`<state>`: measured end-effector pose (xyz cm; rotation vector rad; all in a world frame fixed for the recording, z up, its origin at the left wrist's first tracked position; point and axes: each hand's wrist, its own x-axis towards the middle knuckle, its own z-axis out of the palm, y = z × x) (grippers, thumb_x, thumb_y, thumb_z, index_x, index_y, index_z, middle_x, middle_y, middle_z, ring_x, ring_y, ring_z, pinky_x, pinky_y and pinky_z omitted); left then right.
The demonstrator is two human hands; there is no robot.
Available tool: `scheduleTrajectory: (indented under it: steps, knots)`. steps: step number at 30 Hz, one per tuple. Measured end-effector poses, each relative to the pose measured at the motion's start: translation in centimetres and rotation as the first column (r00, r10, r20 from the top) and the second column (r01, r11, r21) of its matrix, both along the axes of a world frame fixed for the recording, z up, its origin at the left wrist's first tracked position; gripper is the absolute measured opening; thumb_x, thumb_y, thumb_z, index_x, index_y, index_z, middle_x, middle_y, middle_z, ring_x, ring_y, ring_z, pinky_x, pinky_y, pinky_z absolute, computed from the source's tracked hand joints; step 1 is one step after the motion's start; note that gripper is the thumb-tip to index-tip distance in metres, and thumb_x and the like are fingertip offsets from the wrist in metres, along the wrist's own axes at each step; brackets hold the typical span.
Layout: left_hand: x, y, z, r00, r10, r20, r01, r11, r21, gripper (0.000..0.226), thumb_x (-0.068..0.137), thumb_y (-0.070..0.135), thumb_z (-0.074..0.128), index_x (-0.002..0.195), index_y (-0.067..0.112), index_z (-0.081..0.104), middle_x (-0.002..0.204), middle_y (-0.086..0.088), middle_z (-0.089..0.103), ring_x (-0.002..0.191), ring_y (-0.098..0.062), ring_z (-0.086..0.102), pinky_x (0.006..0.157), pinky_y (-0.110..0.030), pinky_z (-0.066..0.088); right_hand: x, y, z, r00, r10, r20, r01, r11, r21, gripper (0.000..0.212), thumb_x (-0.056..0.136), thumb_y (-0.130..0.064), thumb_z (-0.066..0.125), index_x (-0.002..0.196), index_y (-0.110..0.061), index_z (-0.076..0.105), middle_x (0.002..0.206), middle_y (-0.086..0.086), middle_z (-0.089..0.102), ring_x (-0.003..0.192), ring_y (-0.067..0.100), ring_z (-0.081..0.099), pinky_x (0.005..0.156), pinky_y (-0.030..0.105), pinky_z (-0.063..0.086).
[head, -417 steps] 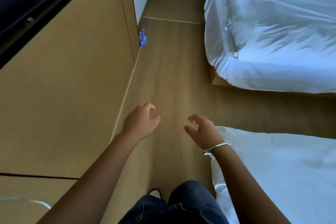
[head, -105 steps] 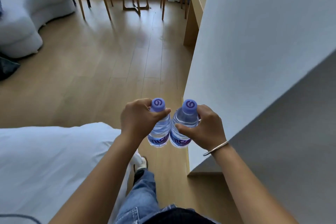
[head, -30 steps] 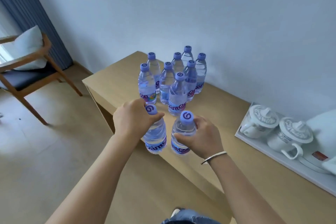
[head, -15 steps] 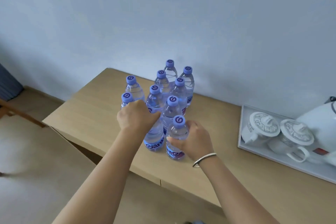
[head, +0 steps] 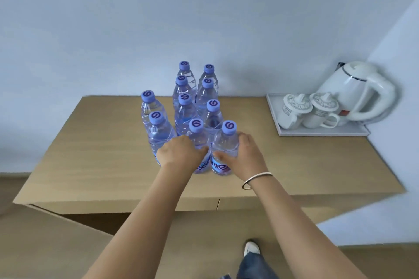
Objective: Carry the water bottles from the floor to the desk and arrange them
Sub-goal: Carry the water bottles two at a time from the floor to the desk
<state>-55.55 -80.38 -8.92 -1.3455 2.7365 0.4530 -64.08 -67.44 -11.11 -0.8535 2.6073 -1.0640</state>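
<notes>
left hand (head: 179, 152) gripped one clear plastic water bottle with a purple cap (head: 199, 142); right hand (head: 243, 156) gripped a second clear purple-capped bottle (head: 224, 145), fingers (head: 221, 157) curled round it. both bottles stood upright, side by side, on the light wooden surface (head: 306, 165), at the near end of a cluster of eight matching bottles (head: 184, 108). a white tray (head: 322, 132) held two lidded white cups (head: 303, 111) and a white electric kettle (head: 356, 90).
</notes>
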Motion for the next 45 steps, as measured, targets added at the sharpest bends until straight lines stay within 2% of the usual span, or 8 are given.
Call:
scheduleTrajectory:
  steps: [4, 9, 17, 21, 28, 36, 42, 45]
  knots:
    - [0.8, 1.3, -0.5, 0.995, -0.101, -0.013, 0.102, 0.995, 0.020, 0.038, 0.083, 0.050, 0.051, 0.096, 0.015, 0.055, 0.092, -0.004, 0.059, 0.088, -0.027, 0.057, 0.067, -0.028, 0.039, 1.9, 1.7, -0.2, 0.995, -0.084, -0.055, 0.088, 0.994, 0.069, 0.048, 0.080, -0.032, 0.067, 0.118, -0.006, 0.052, 0.115, 0.012, 0.054, 0.108, 0.028, 0.052, 0.085, 0.034, 0.042]
    - [0.3, 4.6, -0.3, 0.970, -0.234, -0.069, 0.237, 0.970, 0.045, 0.033, 0.084, 0.042, 0.050, 0.065, 0.019, 0.037, 0.067, 0.003, 0.045, 0.073, -0.024, 0.046, 0.058, -0.027, 0.029, 2.8, 5.6, -0.4, 0.979, -0.191, -0.074, 0.199, 0.974, 0.111, 0.043, 0.085, -0.029, 0.060, 0.122, -0.009, 0.055, 0.122, 0.006, 0.055, 0.109, 0.024, 0.055, 0.087, 0.030, 0.043]
    - [-2.0, 9.9, -0.2, 0.857, -0.505, -0.103, 0.511, 0.859, 0.044, 0.030, 0.086, 0.043, 0.050, 0.096, 0.016, 0.057, 0.095, -0.002, 0.062, 0.085, -0.023, 0.053, 0.067, -0.030, 0.038, 2.6, 12.7, 0.2, 0.940, -0.331, -0.081, 0.336, 0.939, 0.070, 0.036, 0.086, -0.029, 0.059, 0.117, -0.009, 0.058, 0.115, 0.005, 0.059, 0.107, 0.020, 0.055, 0.088, 0.031, 0.045]
    - [-4.3, 15.3, 0.3, 0.775, -0.614, -0.150, 0.626, 0.779, 0.043, 0.026, 0.085, 0.043, 0.051, 0.095, 0.019, 0.058, 0.099, -0.002, 0.064, 0.091, -0.023, 0.056, 0.067, -0.028, 0.034, 2.4, 18.1, 0.7, 0.886, -0.457, -0.079, 0.460, 0.887, 0.034, 0.031, 0.087, -0.026, 0.058, 0.113, -0.010, 0.061, 0.111, 0.004, 0.061, 0.102, 0.020, 0.058, 0.085, 0.031, 0.047]
    - [-8.5, 28.2, 1.3, 0.571, -0.793, -0.210, 0.817, 0.575, 0.049, 0.029, 0.085, 0.043, 0.052, 0.101, 0.019, 0.059, 0.104, 0.000, 0.064, 0.095, -0.021, 0.058, 0.068, -0.028, 0.037, 2.0, 31.2, 0.9, 0.696, -0.718, -0.009, 0.717, 0.695, 0.042, 0.028, 0.087, -0.027, 0.056, 0.108, -0.010, 0.061, 0.109, 0.005, 0.062, 0.100, 0.022, 0.059, 0.087, 0.033, 0.046]
    - [-12.2, 45.0, 1.1, 0.353, -0.902, -0.246, 0.932, 0.362, 0.010, 0.037, 0.087, 0.047, 0.051, 0.113, 0.020, 0.057, 0.112, 0.005, 0.061, 0.101, -0.017, 0.057, 0.073, -0.027, 0.041, 1.8, 47.3, 0.7, 0.551, -0.833, 0.047, 0.831, 0.553, 0.060, 0.029, 0.088, -0.030, 0.056, 0.110, -0.011, 0.061, 0.110, 0.003, 0.063, 0.098, 0.016, 0.057, 0.078, 0.023, 0.038]
    - [-14.9, 57.0, 0.9, 0.240, -0.926, -0.291, 0.968, 0.249, 0.005, 0.035, 0.087, 0.047, 0.051, 0.108, 0.021, 0.058, 0.110, 0.005, 0.062, 0.100, -0.019, 0.057, 0.078, -0.030, 0.043, 0.8, 58.4, 1.0, 0.453, -0.891, 0.020, 0.885, 0.452, 0.108, 0.022, 0.085, -0.030, 0.057, 0.100, -0.014, 0.061, 0.090, -0.002, 0.062, 0.084, 0.018, 0.058, 0.073, 0.027, 0.044]
    - [-16.2, 61.7, 0.8, 0.198, -0.934, -0.296, 0.980, 0.197, 0.033, 0.034, 0.086, 0.047, 0.051, 0.106, 0.020, 0.059, 0.108, 0.005, 0.062, 0.097, -0.018, 0.056, 0.076, -0.029, 0.041, 0.4, 62.6, 1.3, 0.415, -0.909, 0.043, 0.903, 0.417, 0.104, 0.017, 0.086, -0.029, 0.057, 0.095, -0.015, 0.060, 0.093, 0.001, 0.063, 0.086, 0.020, 0.059, 0.077, 0.033, 0.048]
